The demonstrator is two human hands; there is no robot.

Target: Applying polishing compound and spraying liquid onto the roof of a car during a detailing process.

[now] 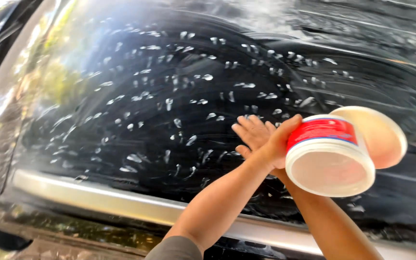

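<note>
My left hand [278, 144] reaches across from the lower left and grips a round white tub [331, 159] with a red label, tilted so its open mouth faces me. A cream lid [381, 137] sits against the tub's far end. My right hand [250, 132] comes from the lower right, passes under the left wrist and lies flat on the dark car window [145, 120], fingers spread and pointing up. The glass is dotted with several white dabs of paste [169, 103], and smeared arcs show on it.
A chrome trim strip [97, 197] runs along the window's lower edge, with the dark car body [73, 231] below it. The window's left edge [6, 96] reflects trees and sky.
</note>
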